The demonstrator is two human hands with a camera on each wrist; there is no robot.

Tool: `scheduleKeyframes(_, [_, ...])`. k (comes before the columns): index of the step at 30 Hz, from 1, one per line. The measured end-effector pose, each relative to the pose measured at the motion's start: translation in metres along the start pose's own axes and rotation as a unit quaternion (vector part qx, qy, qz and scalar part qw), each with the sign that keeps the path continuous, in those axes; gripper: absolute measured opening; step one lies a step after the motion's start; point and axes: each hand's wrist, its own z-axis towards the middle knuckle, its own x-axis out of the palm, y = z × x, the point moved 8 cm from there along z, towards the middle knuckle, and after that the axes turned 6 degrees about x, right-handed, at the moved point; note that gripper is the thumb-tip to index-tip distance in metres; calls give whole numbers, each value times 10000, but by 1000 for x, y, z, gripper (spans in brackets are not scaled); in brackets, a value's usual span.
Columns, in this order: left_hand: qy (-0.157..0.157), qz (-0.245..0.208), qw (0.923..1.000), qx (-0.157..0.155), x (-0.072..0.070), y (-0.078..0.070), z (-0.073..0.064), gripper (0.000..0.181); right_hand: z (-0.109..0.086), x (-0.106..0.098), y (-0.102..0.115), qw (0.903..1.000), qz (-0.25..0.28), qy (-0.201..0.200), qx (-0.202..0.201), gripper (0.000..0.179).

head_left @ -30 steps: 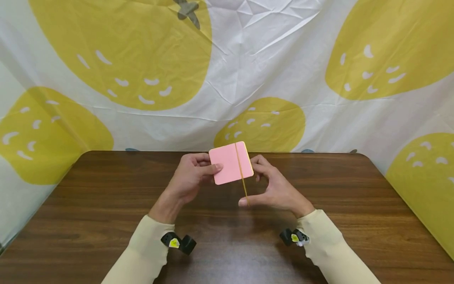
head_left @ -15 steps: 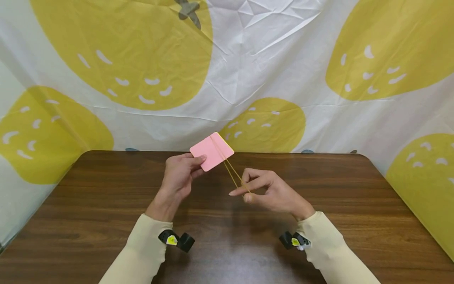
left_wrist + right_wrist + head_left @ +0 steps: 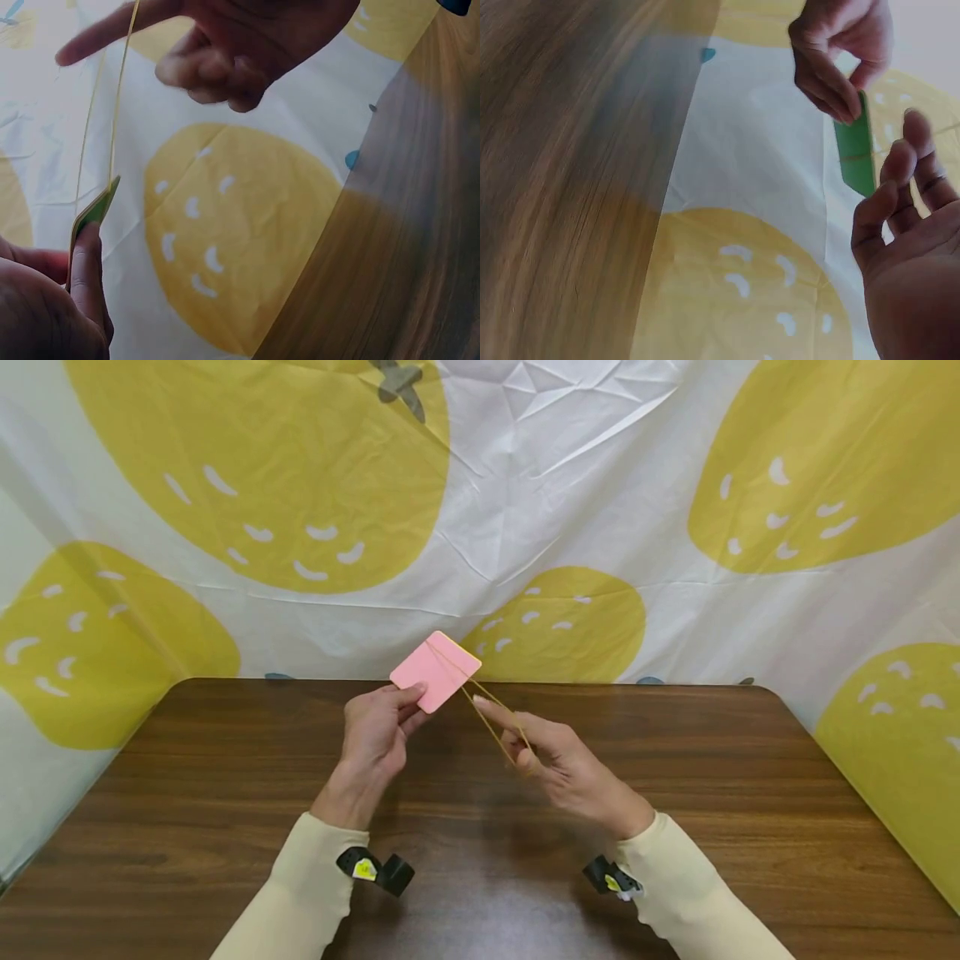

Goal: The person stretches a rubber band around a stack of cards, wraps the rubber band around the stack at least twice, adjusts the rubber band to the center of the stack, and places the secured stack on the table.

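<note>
My left hand (image 3: 372, 732) pinches a thin pad of square cards (image 3: 442, 668) with rounded corners between thumb and fingers. The pad's pink face is toward me, and its green back (image 3: 853, 154) shows in the right wrist view. A yellow-brown rubber band (image 3: 487, 725) runs across the pad and stretches beyond its right corner in two strands. At its far end my right hand (image 3: 566, 766) holds it hooked on the thumb, the index finger pointing toward the pad and the other fingers curled. The pad is tilted, held in the air above the table.
Below both hands lies a dark brown wooden table (image 3: 187, 827). A white cloth with large yellow fruit shapes (image 3: 555, 618) hangs behind the table's far edge. Each wrist wears a black camera on a strap, over pale sleeves (image 3: 292, 893).
My left hand has moved left and tilted the pad. The right hand has drawn the rubber band out from the pad's corner, and its index finger now points up toward the pad.
</note>
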Motion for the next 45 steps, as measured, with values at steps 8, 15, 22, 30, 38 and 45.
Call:
scheduleKeyframes(8, [-27,-286,9977,614,4,-6,-1,13,-2,5,-8,9946,-976,-111,322,80])
scheduleKeyframes(15, [429,-408,9884,1402,14,-15,-9,17,-1,-1,-7,9990,-85,-374,208,75])
scheduleKeyframes(22, [1408,-511,9655,2130,26,-26,-18,22,0,-13,-10,9932,77,-719,913,84])
scheduleKeyframes(30, [2561,127,9315,2581,40,-36,-30,38,-1,-32,-11,9839,347,-1475,948,91])
scheduleKeyframes(38, [3415,1566,8802,2900,50,-40,-41,18,-7,-36,-16,9753,739,-1830,996,71])
scheduleKeyframes(45, [3710,2392,8428,3078,56,-38,-49,15,-9,-34,-22,9758,564,-1661,1308,69])
